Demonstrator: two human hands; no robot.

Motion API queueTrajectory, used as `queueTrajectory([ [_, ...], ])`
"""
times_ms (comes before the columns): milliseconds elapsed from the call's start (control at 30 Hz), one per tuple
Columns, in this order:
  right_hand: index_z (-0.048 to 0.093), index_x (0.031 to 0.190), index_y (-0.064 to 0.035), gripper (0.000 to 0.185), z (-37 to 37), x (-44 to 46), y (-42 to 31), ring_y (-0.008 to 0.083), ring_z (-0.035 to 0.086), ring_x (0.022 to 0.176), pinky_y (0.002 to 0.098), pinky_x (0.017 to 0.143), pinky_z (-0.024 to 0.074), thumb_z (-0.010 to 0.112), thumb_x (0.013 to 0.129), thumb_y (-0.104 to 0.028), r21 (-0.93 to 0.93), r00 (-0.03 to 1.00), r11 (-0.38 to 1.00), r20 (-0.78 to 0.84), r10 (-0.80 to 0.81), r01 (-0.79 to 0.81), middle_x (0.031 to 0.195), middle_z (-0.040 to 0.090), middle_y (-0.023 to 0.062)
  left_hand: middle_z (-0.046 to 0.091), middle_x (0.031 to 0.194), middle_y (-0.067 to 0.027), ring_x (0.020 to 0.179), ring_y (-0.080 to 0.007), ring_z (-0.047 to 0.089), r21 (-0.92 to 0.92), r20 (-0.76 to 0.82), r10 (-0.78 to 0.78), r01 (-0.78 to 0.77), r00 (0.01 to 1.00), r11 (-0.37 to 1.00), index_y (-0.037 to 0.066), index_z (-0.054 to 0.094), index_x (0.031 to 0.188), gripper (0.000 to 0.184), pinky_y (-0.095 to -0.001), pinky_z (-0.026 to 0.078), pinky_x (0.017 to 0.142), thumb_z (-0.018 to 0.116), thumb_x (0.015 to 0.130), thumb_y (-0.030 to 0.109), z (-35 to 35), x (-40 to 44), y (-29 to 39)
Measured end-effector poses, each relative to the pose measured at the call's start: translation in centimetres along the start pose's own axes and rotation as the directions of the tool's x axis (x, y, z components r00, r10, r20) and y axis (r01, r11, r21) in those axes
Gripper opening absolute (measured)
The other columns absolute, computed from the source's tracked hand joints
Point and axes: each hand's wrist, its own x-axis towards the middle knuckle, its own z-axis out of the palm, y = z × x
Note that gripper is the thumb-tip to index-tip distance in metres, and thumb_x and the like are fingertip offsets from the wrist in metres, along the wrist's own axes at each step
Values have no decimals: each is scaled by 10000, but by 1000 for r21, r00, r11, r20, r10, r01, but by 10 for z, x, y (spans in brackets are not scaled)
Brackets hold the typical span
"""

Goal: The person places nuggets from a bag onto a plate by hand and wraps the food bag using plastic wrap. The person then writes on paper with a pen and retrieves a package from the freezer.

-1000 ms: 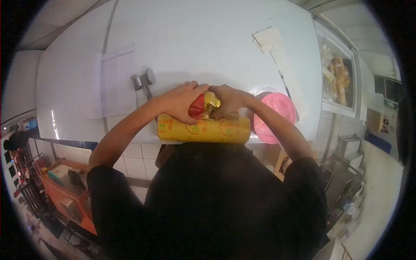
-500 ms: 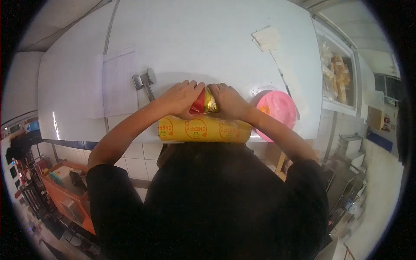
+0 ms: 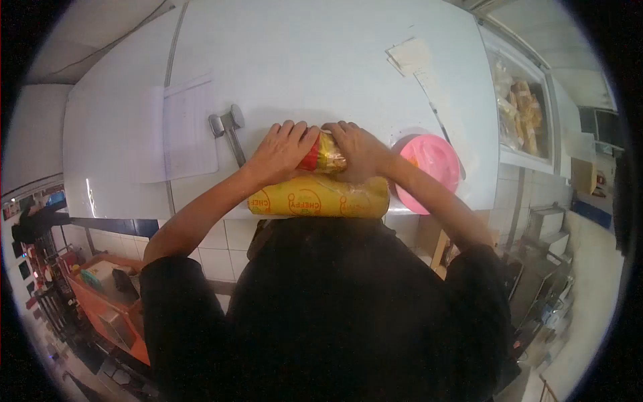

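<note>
Both my hands grip a shiny red and gold package [image 3: 324, 155], a roughly cylindrical bundle with clear film over it. My left hand [image 3: 281, 151] is wrapped round its left end, fingers curled over the top. Around the right end closes my right hand [image 3: 362, 153], its thumb side towards the middle. Directly below the package, at the table's near edge against my body, lies a wide yellow roll of cling film [image 3: 315, 199] printed "CHEFFY". My palms are close to the roll; whether they touch it I cannot tell.
A metal meat mallet [image 3: 229, 126] lies left of my hands, beside a translucent white sheet or board [image 3: 191, 130]. To the right, a pink plastic bowl [image 3: 434, 167] sits partly under my right forearm. Farther back is a pale paper piece [image 3: 410, 56]. An orange crate [image 3: 100, 315] stands lower left.
The package has turned a little between my hands and shows more of its printed gold and red side. My right hand has shifted slightly to the right. The view has moved slightly.
</note>
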Motion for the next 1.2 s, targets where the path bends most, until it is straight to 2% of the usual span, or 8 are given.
queueTrajectory([
  [100,527,1361,10,875,-16,11,6,442,688,1006,495,890,561,900,671,-379,56,933,984,329,144,-171,1081,695,219,548,1168,-145,1054,-313,556,-1,8,-12,12,1000,1000,21,486,1376,714,-432,457,884,824,767,180,3,-1,4],
  [467,558,1346,21,880,-13,8,-17,423,688,1050,499,901,560,906,674,-430,-112,986,991,147,84,-68,1106,707,225,583,1281,-217,1176,-412,606,-304,120,10,28,993,952,11,513,1361,974,-492,501,992,912,618,497,0,19,-22],
  [533,554,1354,22,880,-13,3,-20,429,669,1104,500,930,551,911,675,-411,-104,976,989,183,122,-104,1148,696,228,635,1248,-213,1166,-406,644,-438,492,5,243,871,865,20,568,1320,937,-512,521,992,905,603,521,1,37,-27],
  [633,512,1407,26,940,-7,-26,-24,436,607,1222,505,1025,505,932,668,-375,-54,992,997,-113,54,-60,1297,626,245,670,1177,-181,1120,-382,664,-328,388,-95,233,917,915,34,610,1281,884,-494,536,965,898,596,513,8,32,-19],
  [700,458,1462,28,1011,-2,-60,-43,445,526,1315,525,1091,454,945,663,-354,47,848,941,-420,324,-336,1402,542,260,669,1181,-177,1118,-380,666,-317,340,-145,259,929,912,43,611,1285,869,-481,542,955,892,606,505,11,20,-17],
  [800,438,1478,22,1054,4,-96,-62,444,510,1327,537,1111,421,948,632,-345,137,843,843,-72,533,-521,1415,527,267,666,1176,-167,1108,-377,670,-329,286,-216,308,933,893,54,612,1288,838,-467,547,939,885,619,478,14,11,-17],
  [1133,479,1444,11,901,57,-132,-38,428,482,1363,541,1145,369,883,685,-257,-257,901,882,-296,317,-395,1486,497,244,621,1049,-156,983,-371,671,-183,120,-388,405,914,896,65,606,1178,646,-507,555,806,870,639,304,7,3,12],
  [1200,517,1398,23,561,58,-138,-38,413,462,1400,562,1164,352,636,876,-144,-254,923,922,-327,201,-291,1503,495,229,618,1051,-153,977,-369,671,-137,63,-385,390,921,911,69,604,1180,638,-506,554,798,865,640,289,14,2,15],
])
